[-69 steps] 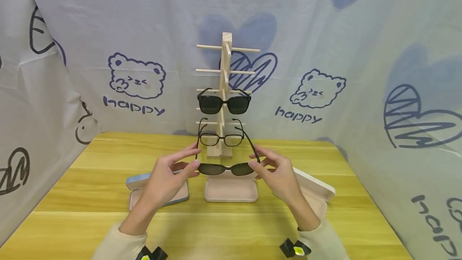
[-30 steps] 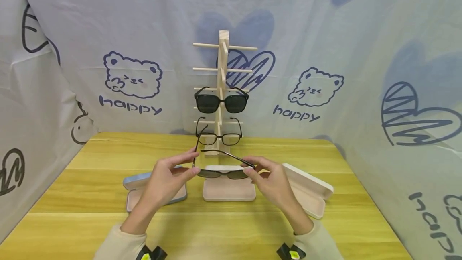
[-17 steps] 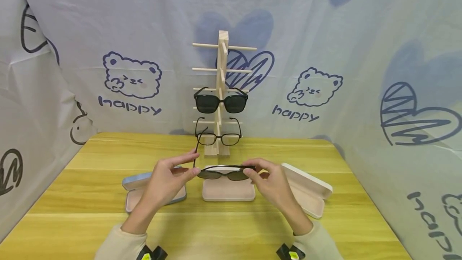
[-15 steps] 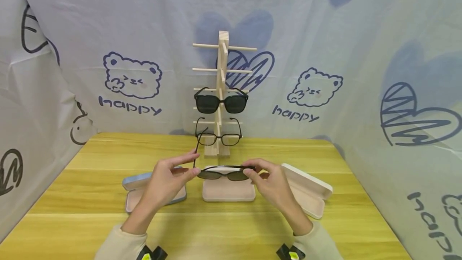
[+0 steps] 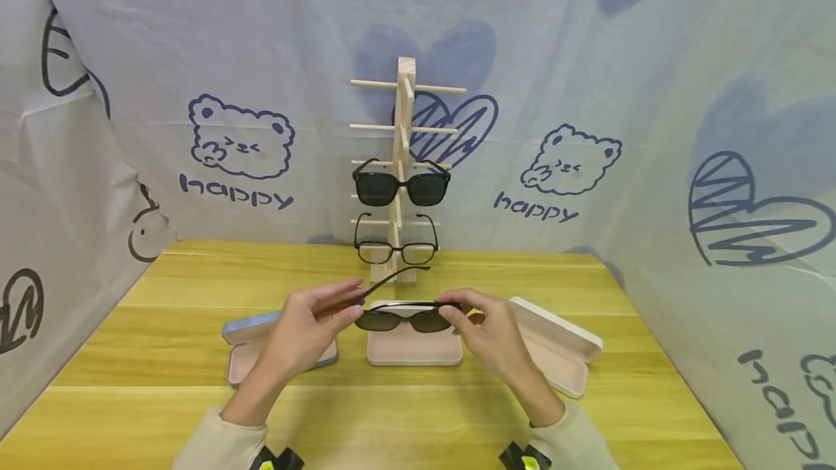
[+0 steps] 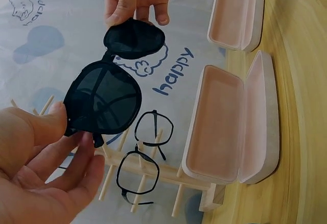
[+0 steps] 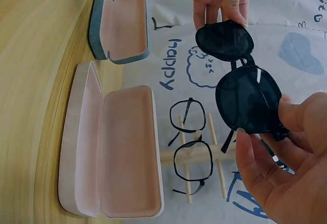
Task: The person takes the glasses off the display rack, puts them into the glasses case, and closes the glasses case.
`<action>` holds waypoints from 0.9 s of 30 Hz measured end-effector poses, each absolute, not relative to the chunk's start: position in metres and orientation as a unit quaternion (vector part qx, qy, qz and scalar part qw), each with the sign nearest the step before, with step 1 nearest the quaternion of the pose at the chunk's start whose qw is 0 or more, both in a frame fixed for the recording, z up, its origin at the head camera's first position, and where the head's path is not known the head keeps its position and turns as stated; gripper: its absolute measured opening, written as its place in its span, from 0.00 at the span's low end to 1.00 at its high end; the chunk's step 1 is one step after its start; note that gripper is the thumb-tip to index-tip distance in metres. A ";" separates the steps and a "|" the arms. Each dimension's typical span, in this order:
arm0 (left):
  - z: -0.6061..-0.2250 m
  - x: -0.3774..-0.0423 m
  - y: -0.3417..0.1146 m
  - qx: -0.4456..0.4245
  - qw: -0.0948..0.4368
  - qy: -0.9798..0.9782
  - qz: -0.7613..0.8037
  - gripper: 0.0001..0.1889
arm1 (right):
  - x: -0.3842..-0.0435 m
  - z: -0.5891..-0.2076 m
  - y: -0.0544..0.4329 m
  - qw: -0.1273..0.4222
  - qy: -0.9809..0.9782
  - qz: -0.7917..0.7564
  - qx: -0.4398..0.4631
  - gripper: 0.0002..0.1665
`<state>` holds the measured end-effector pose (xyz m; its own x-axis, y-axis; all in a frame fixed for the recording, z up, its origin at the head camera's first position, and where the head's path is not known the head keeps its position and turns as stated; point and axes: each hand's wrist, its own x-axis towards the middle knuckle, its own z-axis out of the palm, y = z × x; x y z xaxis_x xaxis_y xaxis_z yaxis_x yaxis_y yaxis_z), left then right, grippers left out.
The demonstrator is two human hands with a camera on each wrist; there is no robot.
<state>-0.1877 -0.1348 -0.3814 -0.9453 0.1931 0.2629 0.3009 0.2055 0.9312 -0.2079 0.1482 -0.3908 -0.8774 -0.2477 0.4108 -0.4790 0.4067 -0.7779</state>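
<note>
Right now both hands hold the sunglasses (image 5: 406,319) in the air above the middle case (image 5: 414,345): the left hand (image 5: 307,328) pinches one end of the frame, the right hand (image 5: 486,328) pinches the other, each grip closed on it. One temple lies folded along the top; the other (image 5: 398,275) sticks out half-swung. To fold it well, I would keep the frame level, steady the hinge corner with the thumb and press the thin arm flat without twisting it. Dark glossy lenses sit in a slim black frame. Open hard-shell cases, pink-lined, lie on the yellow wood-grain desk (image 5: 163,354); a pale wooden rack (image 5: 403,122) behind carries two more pairs.
</note>
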 end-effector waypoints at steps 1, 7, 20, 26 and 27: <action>-0.382 -0.188 -0.134 -0.160 0.040 -0.773 -0.613 0.25 | -0.208 -0.391 0.148 0.118 -0.831 0.498 0.220 0.09; -0.384 -0.187 -0.133 -0.157 0.044 -0.774 -0.611 0.23 | -0.208 -0.392 0.148 0.131 -0.835 0.483 0.228 0.09; -0.394 -0.186 -0.136 -0.145 0.052 -0.796 -0.586 0.19 | -0.214 -0.399 0.146 0.143 -0.841 0.473 0.219 0.08; -0.396 -0.186 -0.136 -0.131 0.074 -0.821 -0.551 0.15 | -0.214 -0.400 0.146 0.150 -0.849 0.456 0.221 0.07; -0.396 -0.185 -0.137 -0.127 0.075 -0.824 -0.547 0.14 | -0.214 -0.401 0.146 0.153 -0.850 0.451 0.225 0.07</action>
